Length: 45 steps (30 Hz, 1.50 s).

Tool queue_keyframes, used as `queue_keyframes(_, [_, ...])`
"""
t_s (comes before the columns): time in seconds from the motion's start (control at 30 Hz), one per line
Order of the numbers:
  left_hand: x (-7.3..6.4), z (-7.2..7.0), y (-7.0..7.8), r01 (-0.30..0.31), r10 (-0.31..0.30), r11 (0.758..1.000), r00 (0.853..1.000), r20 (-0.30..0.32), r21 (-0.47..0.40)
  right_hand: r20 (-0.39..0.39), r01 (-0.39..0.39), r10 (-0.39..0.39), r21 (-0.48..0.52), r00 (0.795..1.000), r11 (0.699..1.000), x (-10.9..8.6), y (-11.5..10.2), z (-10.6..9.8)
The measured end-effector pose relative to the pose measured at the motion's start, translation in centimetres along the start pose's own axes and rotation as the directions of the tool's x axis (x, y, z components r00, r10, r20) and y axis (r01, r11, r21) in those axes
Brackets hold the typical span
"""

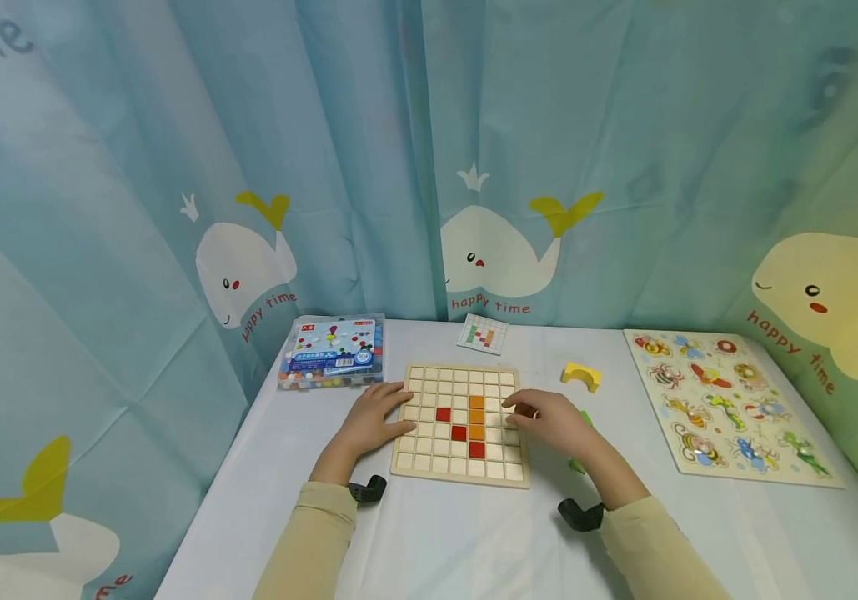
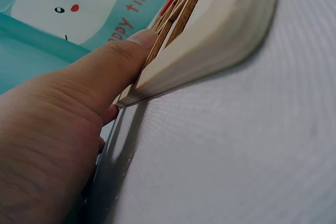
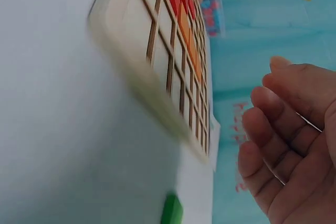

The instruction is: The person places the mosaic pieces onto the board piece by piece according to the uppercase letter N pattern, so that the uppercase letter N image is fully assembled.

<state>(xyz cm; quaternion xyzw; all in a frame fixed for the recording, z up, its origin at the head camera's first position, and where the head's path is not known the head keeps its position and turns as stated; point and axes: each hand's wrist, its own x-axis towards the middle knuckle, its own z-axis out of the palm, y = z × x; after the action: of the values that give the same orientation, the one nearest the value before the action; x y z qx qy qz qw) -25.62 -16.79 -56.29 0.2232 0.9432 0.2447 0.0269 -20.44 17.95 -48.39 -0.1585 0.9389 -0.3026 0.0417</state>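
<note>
A wooden grid board point(image 1: 429, 468) lies flat on the table, with three red tiles point(image 1: 444, 414) and three orange tiles point(image 1: 477, 402) in its cells. My left hand point(image 1: 370, 419) rests at the board's left edge, its thumb point(image 2: 118, 59) touching the rim. Over the right edge hovers my right hand point(image 1: 553, 421), fingers loosely bent. No piece shows between those fingers in the right wrist view. Partly hidden under the right forearm are green pieces point(image 1: 577, 465); one green block point(image 3: 172, 211) also shows beside the board.
Behind the board lies a small pattern card point(image 1: 484, 333). A yellow arch block point(image 1: 582, 376) sits to the right of it. A clear plastic box point(image 1: 333, 352) with a blue label stands back left. At far right is an insect puzzle board point(image 1: 729, 404). Printed curtains point(image 1: 368, 167) surround the table.
</note>
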Motion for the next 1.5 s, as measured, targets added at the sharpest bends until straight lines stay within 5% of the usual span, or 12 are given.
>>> queue_keyframes(0.47, [-0.1,0.0,0.1,0.004,-0.004,1.000,1.000,0.004,0.000,-0.092,-0.030,0.028,-0.024,0.995,0.999,-5.3,4.8,-3.7])
queue_keyframes(0.77, [-0.1,-0.2,0.2,0.001,-0.001,1.000,1.000,0.003,-0.012,-0.040,-0.116,0.116,-0.012,0.992,0.993,-7.7,8.1,-4.8])
queue_keyframes(1.13, [-0.3,-0.3,0.5,0.007,-0.007,1.000,1.000,0.007,-0.024,0.030,-0.178,0.177,0.035,0.984,0.983,-8.8,10.7,-3.9])
queue_keyframes(1.5, [-0.3,-0.3,0.3,0.006,-0.006,0.999,1.000,0.000,-0.034,0.049,-0.154,0.153,0.032,0.987,0.987,-8.7,11.5,-3.4])
